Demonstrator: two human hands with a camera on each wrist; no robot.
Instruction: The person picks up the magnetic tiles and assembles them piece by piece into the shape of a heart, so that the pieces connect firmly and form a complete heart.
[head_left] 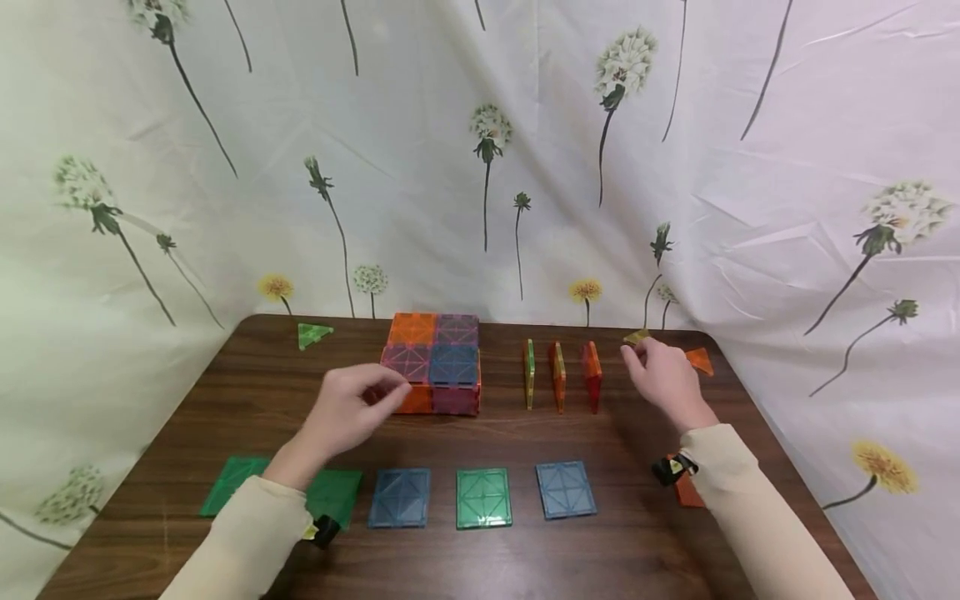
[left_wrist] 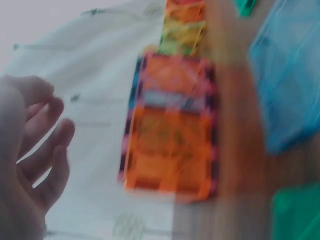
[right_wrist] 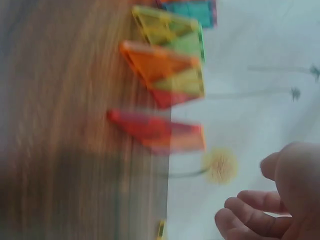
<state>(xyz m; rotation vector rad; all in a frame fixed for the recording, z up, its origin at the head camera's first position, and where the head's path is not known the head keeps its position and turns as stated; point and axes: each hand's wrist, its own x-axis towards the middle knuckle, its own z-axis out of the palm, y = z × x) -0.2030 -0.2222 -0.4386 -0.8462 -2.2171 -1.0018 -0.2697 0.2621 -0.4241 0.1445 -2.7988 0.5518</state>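
Note:
My left hand point(head_left: 341, 417) hovers with loosely bent fingers in front of the left part of a low block of magnetic tiles point(head_left: 412, 329) in orange, purple and blue. Nothing sits between its fingers in the left wrist view. On the right, my right hand point(head_left: 663, 382) hangs above the table, fingers loosely curled and holding nothing. Just beyond its fingertips lies a yellow triangle tile point(head_left: 636, 336). An orange triangle tile point(head_left: 700, 361) is to its right. Left of this hand stand a red tile point(head_left: 592, 377), an orange tile point(head_left: 558, 377) and a green tile point(head_left: 529, 375), upright on edge.
Along the front lie flat square tiles: a blue one point(head_left: 566, 489), a green one point(head_left: 483, 497), another blue one point(head_left: 400, 497) and two greens partly behind the left arm. A red-orange tile point(head_left: 687, 492) shows beside the right sleeve. A green triangle point(head_left: 311, 335) lies back left.

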